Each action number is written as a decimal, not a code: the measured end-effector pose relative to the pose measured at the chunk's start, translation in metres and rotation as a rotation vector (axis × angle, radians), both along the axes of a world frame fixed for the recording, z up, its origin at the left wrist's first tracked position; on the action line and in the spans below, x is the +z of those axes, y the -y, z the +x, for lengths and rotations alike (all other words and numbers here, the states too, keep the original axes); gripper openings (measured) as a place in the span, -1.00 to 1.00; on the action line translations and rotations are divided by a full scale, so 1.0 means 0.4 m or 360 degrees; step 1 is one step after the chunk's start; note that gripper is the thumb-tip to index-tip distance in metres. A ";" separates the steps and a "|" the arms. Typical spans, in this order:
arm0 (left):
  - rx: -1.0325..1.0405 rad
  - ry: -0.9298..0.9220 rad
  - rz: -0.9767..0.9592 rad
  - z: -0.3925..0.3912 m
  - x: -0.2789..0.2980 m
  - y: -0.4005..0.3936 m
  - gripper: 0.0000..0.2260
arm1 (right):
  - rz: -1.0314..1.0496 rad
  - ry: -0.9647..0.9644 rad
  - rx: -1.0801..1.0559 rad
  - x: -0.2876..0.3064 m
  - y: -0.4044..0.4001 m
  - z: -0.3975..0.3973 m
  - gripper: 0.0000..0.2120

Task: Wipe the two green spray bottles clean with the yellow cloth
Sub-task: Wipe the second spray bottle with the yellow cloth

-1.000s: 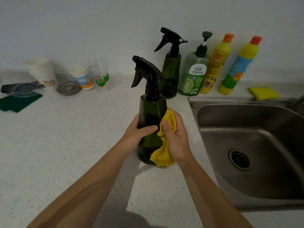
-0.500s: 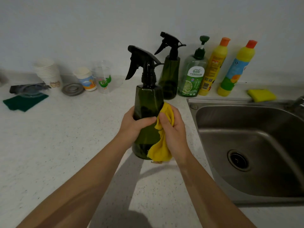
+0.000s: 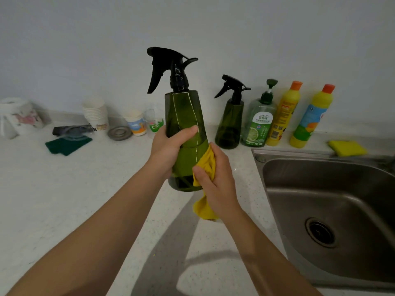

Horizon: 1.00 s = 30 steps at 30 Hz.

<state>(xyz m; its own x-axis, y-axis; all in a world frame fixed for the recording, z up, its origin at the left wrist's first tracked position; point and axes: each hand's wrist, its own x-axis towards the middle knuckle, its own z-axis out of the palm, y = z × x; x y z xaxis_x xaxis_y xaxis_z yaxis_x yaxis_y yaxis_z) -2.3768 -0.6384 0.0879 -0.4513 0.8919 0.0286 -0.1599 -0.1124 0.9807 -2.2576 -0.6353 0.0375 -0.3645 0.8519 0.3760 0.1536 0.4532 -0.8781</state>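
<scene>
Head view: green spray bottle [image 3: 186, 133], smooth, likely light and slippery plastic, held above the counter [image 3: 64, 199], left hand [image 3: 168, 146] wrapped around its body, right hand [image 3: 215, 180] pinching soft yellow cloth [image 3: 208, 161] against its lower side; second bottle [image 3: 229, 122] stands by the wall.

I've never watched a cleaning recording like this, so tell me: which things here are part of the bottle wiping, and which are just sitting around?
Part of the job:
- held green spray bottle, in the left hand
- yellow cloth, in the right hand
- second green spray bottle, standing by the wall

Just lying about:
- green soap pump bottle
- two yellow cleaner bottles
- paper cups
- yellow sponge
- sink
</scene>
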 end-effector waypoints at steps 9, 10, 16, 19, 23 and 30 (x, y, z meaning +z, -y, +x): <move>-0.0372 -0.0239 -0.0070 -0.003 0.033 0.015 -0.55 | -0.0251 -0.0357 0.0022 0.072 -0.016 0.006 -0.44; -0.0407 -0.0257 -0.0050 -0.005 0.028 0.021 -0.56 | -0.0288 -0.0411 0.0027 0.079 -0.018 0.009 -0.46; -0.0583 -0.0077 0.0012 0.002 -0.028 0.036 -0.69 | -0.0345 -0.0597 -0.0037 0.088 -0.031 0.014 -0.65; -0.0641 -0.0087 0.0027 0.002 -0.037 0.037 -0.69 | -0.0296 -0.0598 -0.0047 0.091 -0.036 0.010 -0.81; -0.0598 -0.0187 0.0097 0.001 -0.046 0.038 -0.64 | -0.0155 -0.0622 -0.0062 0.113 -0.049 -0.001 -0.86; -0.0430 -0.0270 0.0251 0.011 -0.071 0.048 -0.50 | 0.0093 -0.0455 -0.0049 0.133 -0.057 -0.012 -0.82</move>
<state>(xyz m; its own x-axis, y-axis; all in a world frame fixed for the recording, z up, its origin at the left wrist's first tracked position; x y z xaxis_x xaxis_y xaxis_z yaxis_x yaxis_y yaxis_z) -2.3723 -0.6576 0.0594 -0.1767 0.9570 0.2301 -0.0406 -0.2406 0.9698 -2.2624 -0.6125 0.0906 -0.2109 0.8350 0.5082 -0.0815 0.5031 -0.8604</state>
